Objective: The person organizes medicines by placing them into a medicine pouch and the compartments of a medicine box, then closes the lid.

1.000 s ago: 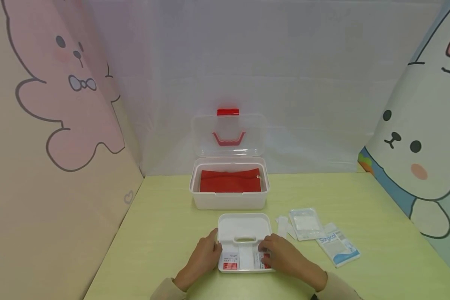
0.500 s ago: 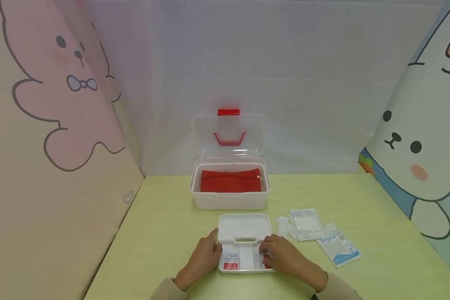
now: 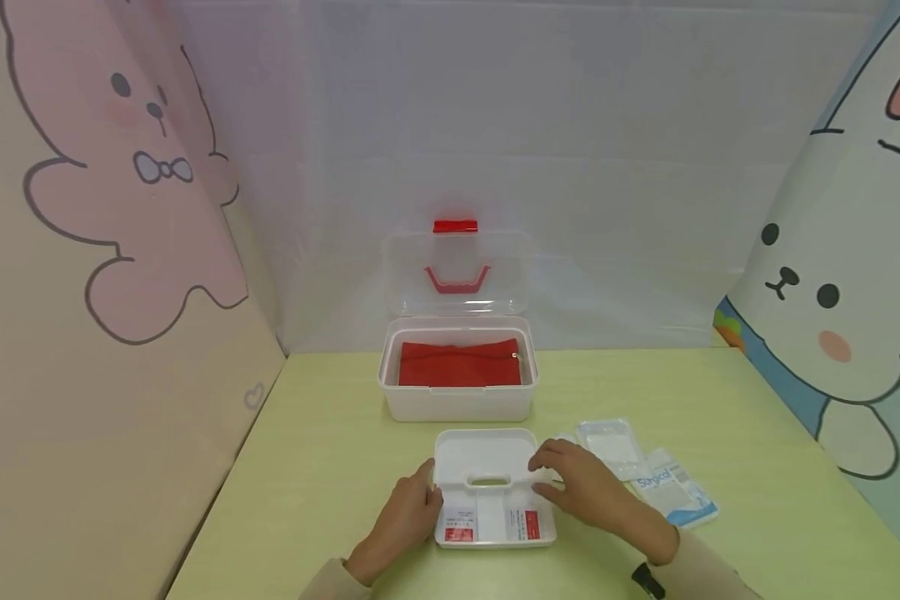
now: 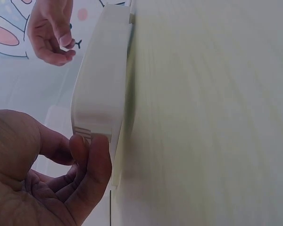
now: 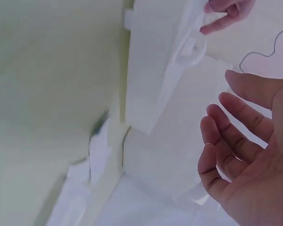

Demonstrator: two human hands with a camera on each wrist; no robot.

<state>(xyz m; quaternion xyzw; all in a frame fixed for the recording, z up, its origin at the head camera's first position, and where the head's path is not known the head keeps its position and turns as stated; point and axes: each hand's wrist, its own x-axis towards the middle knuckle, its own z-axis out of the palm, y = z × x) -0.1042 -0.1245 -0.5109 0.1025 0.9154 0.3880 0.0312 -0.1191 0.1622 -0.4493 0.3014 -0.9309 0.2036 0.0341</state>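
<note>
Green table (image 3: 330, 467): left hand (image 3: 405, 521) holds white tray (image 3: 487, 457); right hand (image 3: 581, 492) grip relaxed, empty.

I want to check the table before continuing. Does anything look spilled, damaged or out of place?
Nothing looks spilled or damaged. The only loose items are a few sealed packets lying unevenly on the table, right of the white tray; the storage box stands open.
</note>
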